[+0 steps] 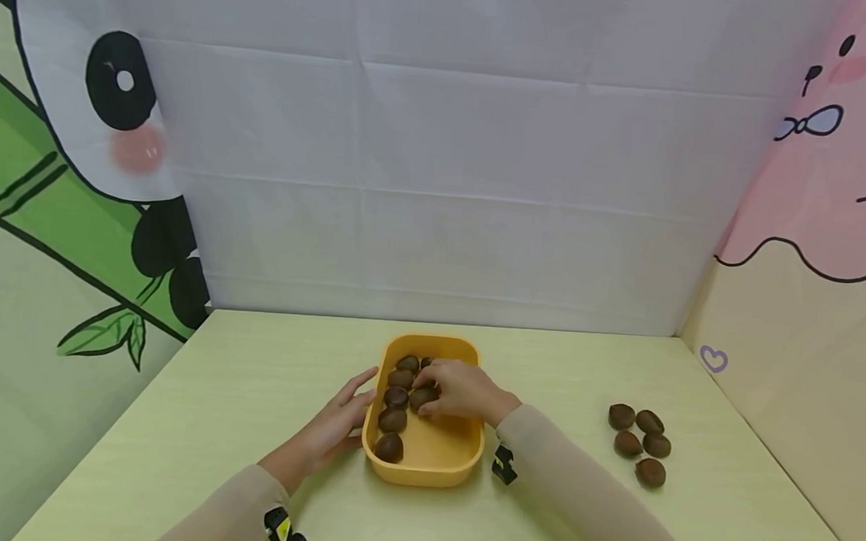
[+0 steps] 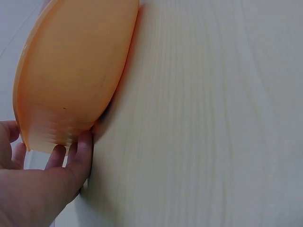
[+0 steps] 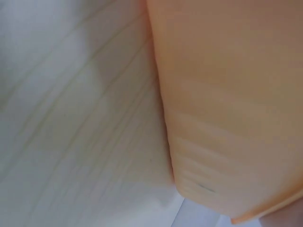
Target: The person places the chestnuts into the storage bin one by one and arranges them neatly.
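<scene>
The yellow tray [image 1: 437, 451] is touched on one side by the left hand [image 1: 336, 427], fingers spread and uncurled; its long axis is aligned front to back. Bare tray floor is seen nearer than the right hand [image 1: 463, 391], by which a chestnut [image 1: 421, 399] is pinched inside. Five loose chestnuts [image 1: 656, 445] are set well to its right, across open tabletop [image 1: 553, 373]; beyond, room is bounded by a white backdrop [image 1: 442, 246].
</scene>
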The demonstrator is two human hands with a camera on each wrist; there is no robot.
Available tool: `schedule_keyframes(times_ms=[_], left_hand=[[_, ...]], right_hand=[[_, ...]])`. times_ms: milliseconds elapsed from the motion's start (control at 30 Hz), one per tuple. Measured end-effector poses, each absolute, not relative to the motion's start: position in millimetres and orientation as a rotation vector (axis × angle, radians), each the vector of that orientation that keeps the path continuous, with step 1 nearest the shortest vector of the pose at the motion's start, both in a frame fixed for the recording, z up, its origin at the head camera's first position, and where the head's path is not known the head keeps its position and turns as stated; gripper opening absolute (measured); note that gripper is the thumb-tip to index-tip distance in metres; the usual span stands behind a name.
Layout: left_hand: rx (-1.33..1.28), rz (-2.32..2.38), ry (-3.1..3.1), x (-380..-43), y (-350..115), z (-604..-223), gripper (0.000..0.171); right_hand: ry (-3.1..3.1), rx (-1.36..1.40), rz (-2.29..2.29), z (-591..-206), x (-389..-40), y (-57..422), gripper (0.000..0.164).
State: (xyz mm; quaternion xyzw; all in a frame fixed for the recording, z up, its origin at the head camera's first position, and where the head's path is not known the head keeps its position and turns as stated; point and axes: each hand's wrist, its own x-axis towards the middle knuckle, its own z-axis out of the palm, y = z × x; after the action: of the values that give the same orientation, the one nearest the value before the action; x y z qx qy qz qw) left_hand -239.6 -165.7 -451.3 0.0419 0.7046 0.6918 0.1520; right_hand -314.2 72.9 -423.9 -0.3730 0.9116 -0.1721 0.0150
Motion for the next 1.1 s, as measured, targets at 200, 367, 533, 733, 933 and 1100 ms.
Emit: schedule_keyframes(times_ms=[200,367,533,733,933,1100], left_hand=[[0.122,1.984,2.020,-239.7,-165.6,-451.5,0.058],[0.123,1.984,2.022,-240.2,-165.5,-451.2,0.059],[0.131,1.988,2.021,-240.5,-165.8,-451.7,0.059],[0.131,1.996,2.016,-240.0,-166.4,-453.4,0.059],[0.126,1.993,2.023,-239.4,-166.5,-454.5,0.059],[0.133,1.996,2.024,-240.0,-166.8,-454.0,0.059]], right_hand=[[2.859,-1.142,-0.517,-423.3,-313.7,73.8,0.036],[2.841,-1.127,-0.539,-420.7,-313.0,75.3,0.037],[2.802,-1.136,-0.593,-412.4,-309.5,80.1,0.037],[2.772,-1.192,-0.653,-401.3,-305.3,93.3,0.035],[2.795,-1.261,-0.648,-392.4,-300.1,115.0,0.032],[2.840,-1.289,-0.667,-382.3,-294.2,136.9,0.032]])
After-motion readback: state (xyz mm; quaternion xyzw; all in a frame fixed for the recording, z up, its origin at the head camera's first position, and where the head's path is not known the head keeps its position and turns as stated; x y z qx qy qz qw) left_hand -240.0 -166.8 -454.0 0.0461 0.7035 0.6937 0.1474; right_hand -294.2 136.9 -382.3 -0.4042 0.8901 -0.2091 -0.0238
